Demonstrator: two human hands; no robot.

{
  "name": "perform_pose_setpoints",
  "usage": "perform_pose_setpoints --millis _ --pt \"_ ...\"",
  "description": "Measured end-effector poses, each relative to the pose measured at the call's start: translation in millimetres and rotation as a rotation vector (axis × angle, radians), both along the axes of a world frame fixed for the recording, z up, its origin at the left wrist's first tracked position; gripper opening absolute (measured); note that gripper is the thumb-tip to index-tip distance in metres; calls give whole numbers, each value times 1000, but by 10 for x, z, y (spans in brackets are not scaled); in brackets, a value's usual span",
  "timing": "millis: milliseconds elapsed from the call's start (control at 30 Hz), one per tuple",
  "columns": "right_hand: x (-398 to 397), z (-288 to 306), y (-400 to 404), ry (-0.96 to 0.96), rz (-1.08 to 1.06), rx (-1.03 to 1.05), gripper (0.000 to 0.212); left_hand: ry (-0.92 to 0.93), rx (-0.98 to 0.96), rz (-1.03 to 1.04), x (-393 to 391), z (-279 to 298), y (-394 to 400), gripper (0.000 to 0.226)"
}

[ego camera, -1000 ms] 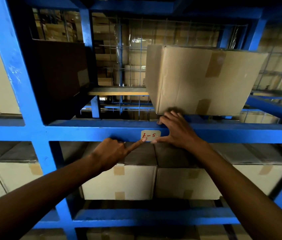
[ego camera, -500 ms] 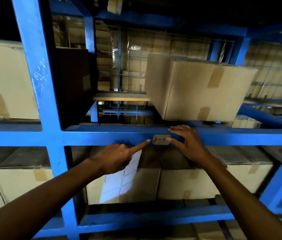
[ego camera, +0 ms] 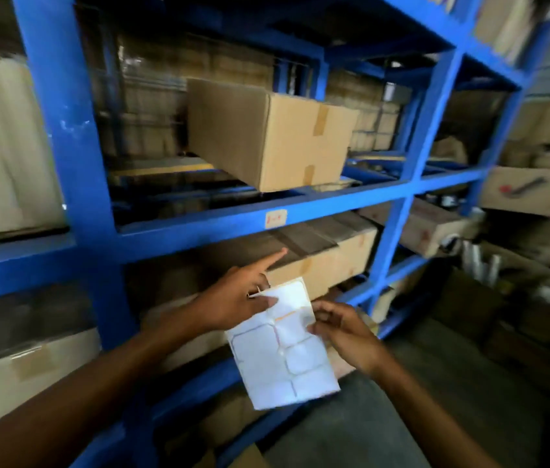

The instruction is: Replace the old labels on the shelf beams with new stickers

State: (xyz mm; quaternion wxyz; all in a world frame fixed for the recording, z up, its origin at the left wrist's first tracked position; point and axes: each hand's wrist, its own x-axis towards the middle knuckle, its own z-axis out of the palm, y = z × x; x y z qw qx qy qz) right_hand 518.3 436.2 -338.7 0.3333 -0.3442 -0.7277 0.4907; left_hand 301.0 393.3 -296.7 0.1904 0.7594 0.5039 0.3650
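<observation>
Both hands hold the sheet (ego camera: 283, 346) — left hand (ego camera: 236, 298) pinching its top, right hand (ego camera: 344, 332) gripping its edge; next, likely, peel a sticker for another beam (ego camera: 351, 194).

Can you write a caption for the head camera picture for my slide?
Both hands hold a sticker sheet below the labelled blue shelf beam.

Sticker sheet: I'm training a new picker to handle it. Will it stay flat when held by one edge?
Probably not. The sticker sheet looks thin and already bends between left hand and right hand. Likely light and floppy.
</observation>
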Motion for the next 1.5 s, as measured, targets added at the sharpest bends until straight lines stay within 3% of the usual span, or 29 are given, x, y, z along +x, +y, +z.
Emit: perform_pose_setpoints --millis 133,267,500,733,867,967,1033,1133,1233,1300,1400,1500 --pt "699 -32 -630 82 -280 -66 23 -341 -124 -16 474 -103 -203 60" --pt "1526 -153 -1265 108 -574 -124 17 -641 -473 -113 1291 -475 -431 49" --pt "2937 -448 -2707 37 -1056 -183 26 -490 -698 -476 3165 -948 -1074 30" --pt "3842 -977 -3984 -60 -1448 -216 43 -356 -865 -600 4551 -1515 -2023 51" --pt "4040 -1364 -4436 -183 -1585 -300 44 -177 -860 -654 4905 -1976 -2525 72" --pt "4112 -1645 -4692 -385 -1613 -372 51 -1 -852 -706 5092 -2388 -2799 62" --pt "4089 -1819 -4794 -598 -1524 -482 60 233 -652 -791 5125 -2623 -2878 48" --pt "3974 -2080 -4870 -885 -1331 -603 56 594 -170 -854 5042 -2805 -3012 33" --pt "3886 -2153 -4841 -990 -1319 -600 53 634 -84 -860 4997 -2821 -3059 44" --pt "3877 -2109 -4812 -1010 -1316 -615 53 670 -136 -875 4959 -2793 -3020 49" --pt "3886 -1975 -4688 -1131 -1332 -506 55 580 -174 -828 4798 -2676 -2839 55" --pt "3773 -1868 -4344 -1035 -1321 -331 55 486 -125 -712 4476 -2479 -2473 69"
